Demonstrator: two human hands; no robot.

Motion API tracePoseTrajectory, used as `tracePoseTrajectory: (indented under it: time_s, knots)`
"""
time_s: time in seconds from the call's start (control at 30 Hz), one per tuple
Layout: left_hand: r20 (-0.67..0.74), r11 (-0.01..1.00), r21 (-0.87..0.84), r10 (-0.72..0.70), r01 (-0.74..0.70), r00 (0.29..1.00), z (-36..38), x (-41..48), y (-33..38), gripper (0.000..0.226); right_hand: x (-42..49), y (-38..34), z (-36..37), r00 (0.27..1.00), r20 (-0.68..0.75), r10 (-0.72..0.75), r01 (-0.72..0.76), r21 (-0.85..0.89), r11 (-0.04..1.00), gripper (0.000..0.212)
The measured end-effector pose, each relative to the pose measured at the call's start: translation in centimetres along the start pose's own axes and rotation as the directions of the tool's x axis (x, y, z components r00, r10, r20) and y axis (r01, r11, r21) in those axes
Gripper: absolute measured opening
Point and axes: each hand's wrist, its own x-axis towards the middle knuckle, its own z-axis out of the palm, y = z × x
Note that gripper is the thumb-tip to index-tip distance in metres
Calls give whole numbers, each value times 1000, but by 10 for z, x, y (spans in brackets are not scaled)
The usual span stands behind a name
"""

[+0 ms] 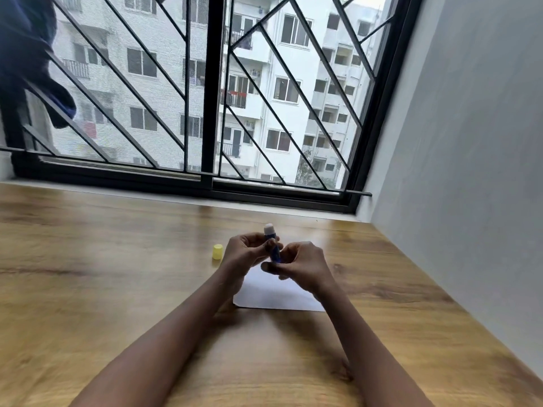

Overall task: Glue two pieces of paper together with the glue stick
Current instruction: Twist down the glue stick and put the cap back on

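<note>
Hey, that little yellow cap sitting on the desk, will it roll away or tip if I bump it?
The yellow cap stands upright on the wooden desk, so a nudge would probably slide it. It looks small and hollow, likely very light. Tipped onto its round side, it could roll.

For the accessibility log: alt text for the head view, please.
Two bare hands hold an uncapped blue glue stick upright above white paper on a wooden table: left hand on the barrel, right hand at its base. A yellow cap stands on the table left of the hands; behind is a barred window.
</note>
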Motion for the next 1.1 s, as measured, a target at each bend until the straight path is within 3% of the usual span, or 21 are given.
tracePoseTrajectory:
  time_s: [0.07, 0.13, 0.23, 0.3, 0.4, 0.47, 0.57, 0.6, 0.67, 0.73, 0.8, 0.87, 1.1]
  knots:
    - [24, 998, -57, -6, 7, 1000, -2, 0, 1, 11, 1, 0, -4, 990, 130, 52, -75, 175, 982, 13]
    - [25, 995, -98, -15, 18, 1000, -4, 1, 1, 13, 2, 1, -9, 946, 319, 52, -174, 365, 914, 24]
    - [19, 994, -107, -21, 23, 1000, -5, 1, 2, 12, -2, -1, -11, 905, 424, 26, -229, 437, 870, 32]
    - [7, 994, -110, -22, 22, 1000, -3, 0, 2, 12, -3, -4, -11, 941, 332, 68, -177, 311, 934, 31]
    - [-32, 995, -90, -33, 30, 999, 0, 0, -2, 10, -3, -5, -6, 993, 77, 88, -93, 71, 993, 28]
    - [-38, 994, -90, -65, 61, 997, 2, 1, -3, 9, -4, -4, 2, 998, -52, 30, -36, -106, 994, 24]
    - [-38, 980, -169, -115, 107, 993, 4, 3, -1, 10, -1, 0, 17, 980, -175, -94, 25, -361, 932, 39]
    - [-43, 976, -191, -117, 107, 992, 3, 3, 0, 11, 1, 0, 16, 982, -168, -91, 31, -329, 944, 35]
    - [-47, 975, -199, -110, 99, 993, 0, 3, 1, 10, 3, 1, 12, 1000, -27, 5, -6, -28, 1000, 23]
    - [-44, 974, -204, -106, 94, 993, -2, 2, 2, 10, 2, 1, 7, 970, 228, 85, -157, 323, 933, 31]
    - [-51, 974, -210, -94, 81, 994, -3, 2, 3, 10, 0, 0, 2, 929, 365, 64, -247, 480, 842, 31]
    - [-56, 980, -187, -73, 61, 996, -4, 2, 3, 9, 0, -1, -1, 931, 358, 66, -239, 465, 852, 31]
    - [-20, 983, -150, -106, 101, 994, 0, 3, -2, 12, -4, -6, 3, 973, 94, 211, -229, 275, 934, 21]
